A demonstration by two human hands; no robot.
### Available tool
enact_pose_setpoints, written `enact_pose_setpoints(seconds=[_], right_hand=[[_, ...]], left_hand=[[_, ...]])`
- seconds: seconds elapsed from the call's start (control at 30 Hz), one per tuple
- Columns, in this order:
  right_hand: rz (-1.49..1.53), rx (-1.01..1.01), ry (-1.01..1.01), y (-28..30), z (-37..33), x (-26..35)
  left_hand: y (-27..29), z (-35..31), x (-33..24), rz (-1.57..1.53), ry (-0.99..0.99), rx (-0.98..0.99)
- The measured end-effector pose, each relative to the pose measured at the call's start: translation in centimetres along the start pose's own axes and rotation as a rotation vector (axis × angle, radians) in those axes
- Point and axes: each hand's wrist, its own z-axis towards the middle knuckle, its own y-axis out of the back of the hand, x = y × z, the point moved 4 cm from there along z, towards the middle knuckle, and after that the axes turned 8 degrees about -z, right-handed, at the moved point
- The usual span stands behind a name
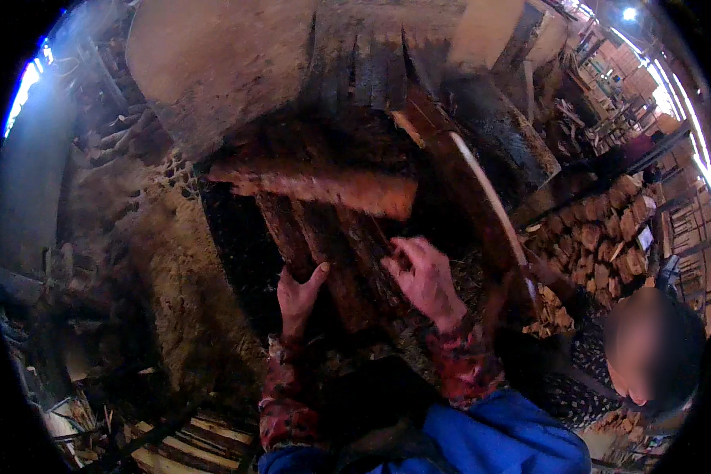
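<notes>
Long dark brown logs (355, 272) with rough, bark-like surfaces slope toward me in the middle. My left hand (297, 302) is at the near end of the leftmost log (283, 231), thumb on one side and fingers on the other, closed around it. My right hand (428, 283) hovers by the right side of the logs, fingers loosely bent and apart, slightly blurred. I make out nothing in it. Across the far part of the logs lies a reddish-brown split plank (316, 188), touched by neither hand.
A pale, rounded mud-like slab (221, 67) rises behind the logs. To the right runs a curved beam (482, 186) with a bright edge. Stacked split firewood (600, 237) stands farther right, and another person (592, 359) is close at lower right. Slats (189, 442) lie lower left.
</notes>
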Motion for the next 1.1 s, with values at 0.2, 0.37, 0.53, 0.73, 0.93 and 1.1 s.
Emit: enact_pose_setpoints(seconds=[0.2,0.37,0.53,0.73,0.93,1.1], right_hand=[[0.201,0.166,0.219,1.4,3.8,4.3],[0.134,0.063,0.155,1.9,6.3,5.8],[-0.121,0.29,0.249,-5.6,7.0,3.3],[-0.072,0.452,-0.005,-7.5,5.7,-0.3],[0.239,0.167,-0.078,-3.5,0.6,-0.8],[-0.002,0.3,0.11,-3.2,-3.1,-1.4]], left_hand=[[0.3,-0.4,0.1,-0.046,-0.093,0.02],[3.2,1.7,7.3,-0.007,-0.021,-0.085],[2.2,1.9,6.9,-0.186,0.019,-0.046],[0.1,-0.7,-0.5,0.066,-0.075,-0.045],[0.7,-0.9,-1.1,0.167,0.065,-0.03],[0.4,-0.6,-0.2,0.015,-0.089,0.093]])
